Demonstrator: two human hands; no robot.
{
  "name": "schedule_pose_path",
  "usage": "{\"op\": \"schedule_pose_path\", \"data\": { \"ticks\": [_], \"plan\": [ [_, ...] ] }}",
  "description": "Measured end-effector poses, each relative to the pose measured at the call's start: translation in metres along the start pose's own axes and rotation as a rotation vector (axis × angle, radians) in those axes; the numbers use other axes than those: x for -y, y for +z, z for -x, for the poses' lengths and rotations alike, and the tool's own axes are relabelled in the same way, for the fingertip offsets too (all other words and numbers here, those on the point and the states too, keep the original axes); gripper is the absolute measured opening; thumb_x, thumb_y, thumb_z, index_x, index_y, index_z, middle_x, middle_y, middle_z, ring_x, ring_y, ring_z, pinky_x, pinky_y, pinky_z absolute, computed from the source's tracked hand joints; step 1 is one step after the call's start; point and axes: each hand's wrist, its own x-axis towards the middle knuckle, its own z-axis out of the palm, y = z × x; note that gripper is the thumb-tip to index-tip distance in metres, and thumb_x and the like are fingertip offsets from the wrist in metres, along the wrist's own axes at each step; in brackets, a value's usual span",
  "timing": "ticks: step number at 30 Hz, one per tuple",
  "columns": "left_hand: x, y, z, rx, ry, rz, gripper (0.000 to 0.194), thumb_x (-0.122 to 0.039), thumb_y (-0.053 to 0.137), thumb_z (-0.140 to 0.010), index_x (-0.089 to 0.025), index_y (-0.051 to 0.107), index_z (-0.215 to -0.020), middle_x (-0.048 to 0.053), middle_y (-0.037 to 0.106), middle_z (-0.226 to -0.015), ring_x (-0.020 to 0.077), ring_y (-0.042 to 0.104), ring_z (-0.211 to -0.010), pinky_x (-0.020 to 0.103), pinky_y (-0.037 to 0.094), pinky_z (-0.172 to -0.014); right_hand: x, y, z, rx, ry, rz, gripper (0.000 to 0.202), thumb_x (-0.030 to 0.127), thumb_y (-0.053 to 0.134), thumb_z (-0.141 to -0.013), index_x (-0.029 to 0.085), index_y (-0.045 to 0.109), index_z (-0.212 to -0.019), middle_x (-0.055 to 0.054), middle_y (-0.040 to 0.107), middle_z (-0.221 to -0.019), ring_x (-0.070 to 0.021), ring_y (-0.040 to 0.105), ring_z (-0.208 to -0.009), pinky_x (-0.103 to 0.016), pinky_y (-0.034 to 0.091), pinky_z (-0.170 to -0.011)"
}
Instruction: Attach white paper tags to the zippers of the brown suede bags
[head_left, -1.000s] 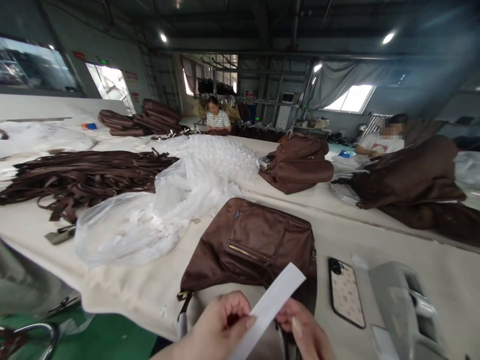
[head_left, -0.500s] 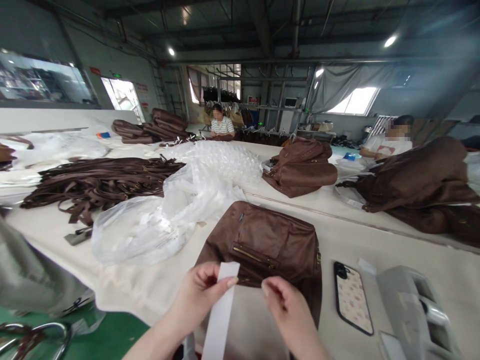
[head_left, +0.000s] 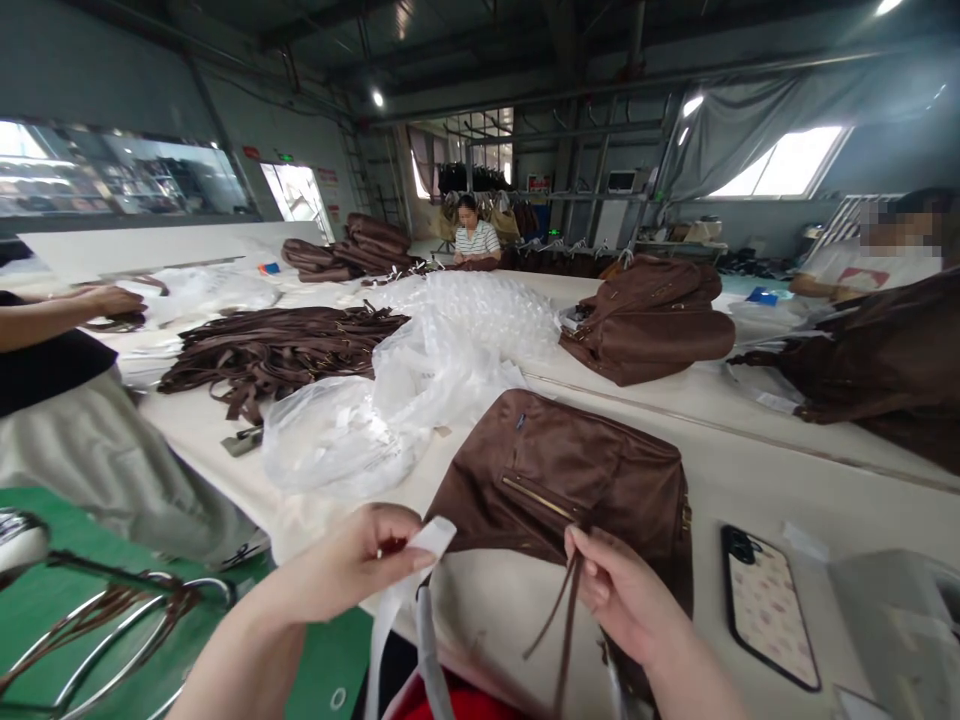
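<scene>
A brown leather bag [head_left: 562, 460] with a gold zipper lies on the cream-covered table in front of me. My left hand [head_left: 382, 550] pinches a white strip [head_left: 386, 610] at the bag's lower left; the strip hangs down past the table edge. My right hand [head_left: 619, 590] is closed on a thin brown cord [head_left: 568, 625] over the bag's lower part, and the cord's ends dangle below the fingers. A grey strap-like piece [head_left: 430, 650] shows beneath my left hand.
A patterned phone [head_left: 772, 605] and a grey tape dispenser [head_left: 900, 620] lie right of the bag. Clear plastic [head_left: 345, 430], brown straps [head_left: 285, 350] and more bags [head_left: 649, 320] cover the table beyond. A person [head_left: 67, 400] stands at left; two others sit farther back.
My right hand now holds a brown cord. My left hand has lowered and tilted the white strip. The view has turned left, bringing a person's arms and clothing in at the left.
</scene>
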Motion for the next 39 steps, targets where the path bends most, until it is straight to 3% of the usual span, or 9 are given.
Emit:
{"op": "schedule_pose_path", "data": {
  "ticks": [2,3,6,11,19,27,35,39],
  "plan": [
    [0.0,0.002,-0.002,0.27,0.014,-0.103,0.036,-0.043,0.056,-0.083,-0.014,0.056,-0.062,-0.004,0.042,-0.059,0.008,0.037,-0.056,0.018,0.03,-0.052,0.0,0.007,0.009,0.06,0.02,-0.097,0.028,0.034,0.084,-0.06,0.015,0.069,-0.074,0.001,0.059,-0.067,-0.003,0.039,-0.045,-0.017,0.032,-0.043],
    [0.001,0.005,-0.003,0.343,0.017,-0.133,0.035,-0.042,0.055,-0.084,-0.014,0.056,-0.063,-0.004,0.041,-0.06,0.0079,0.036,-0.057,0.018,0.029,-0.052,-0.001,0.009,0.012,0.063,0.021,-0.088,0.027,0.032,0.085,-0.059,0.015,0.07,-0.075,-0.001,0.062,-0.073,-0.0046,0.045,-0.049,-0.018,0.036,-0.046],
    [0.005,0.018,-0.01,0.395,0.048,-0.175,0.034,-0.04,0.056,-0.083,-0.015,0.052,-0.061,-0.005,0.037,-0.058,0.0075,0.033,-0.055,0.019,0.026,-0.05,-0.007,0.012,0.015,0.03,0.0,-0.065,0.026,0.032,0.085,-0.06,0.017,0.071,-0.077,-0.002,0.066,-0.077,-0.0091,0.056,-0.062,-0.02,0.046,-0.058],
    [0.009,0.034,-0.015,0.407,0.114,-0.177,0.036,-0.04,0.059,-0.08,-0.016,0.049,-0.055,-0.005,0.036,-0.054,0.008,0.032,-0.052,0.021,0.027,-0.05,-0.015,0.006,0.011,0.014,-0.086,-0.132,0.019,0.033,0.082,-0.065,0.019,0.071,-0.074,-0.001,0.067,-0.077,-0.0082,0.057,-0.059,-0.019,0.045,-0.055],
    [0.01,0.037,-0.015,0.435,0.091,-0.15,0.035,-0.042,0.06,-0.078,-0.015,0.052,-0.057,-0.006,0.035,-0.053,0.007,0.03,-0.051,0.02,0.024,-0.047,-0.017,0.01,0.007,-0.116,-0.159,-0.127,0.026,0.035,0.084,-0.061,0.019,0.072,-0.077,-0.002,0.068,-0.079,-0.0096,0.06,-0.061,-0.019,0.049,-0.056],
    [0.012,0.038,-0.02,0.427,-0.005,-0.067,0.033,-0.041,0.061,-0.078,-0.016,0.049,-0.061,-0.007,0.035,-0.054,0.0066,0.031,-0.052,0.018,0.024,-0.045,-0.024,0.009,0.009,-0.004,-0.14,-0.079,0.024,0.036,0.081,-0.065,0.018,0.071,-0.079,-0.003,0.067,-0.078,-0.0101,0.06,-0.063,-0.021,0.048,-0.058],
    [0.01,0.057,-0.043,0.395,0.071,-0.09,0.034,-0.042,0.061,-0.076,-0.016,0.047,-0.059,-0.007,0.034,-0.055,0.0066,0.029,-0.052,0.018,0.023,-0.045,-0.021,0.007,-0.006,-0.005,-0.09,0.077,0.033,0.041,0.081,-0.062,0.016,0.073,-0.082,-0.006,0.07,-0.08,-0.0142,0.061,-0.066,-0.024,0.048,-0.061],
    [0.007,0.067,-0.057,0.38,0.094,-0.148,0.029,-0.039,0.061,-0.075,-0.016,0.05,-0.062,-0.007,0.035,-0.054,0.0069,0.031,-0.052,0.018,0.022,-0.045,-0.018,0.001,-0.023,0.044,-0.1,0.207,0.036,0.045,0.079,-0.063,0.014,0.073,-0.082,-0.004,0.067,-0.07,-0.0132,0.057,-0.062,-0.024,0.043,-0.059]
  ]
}}
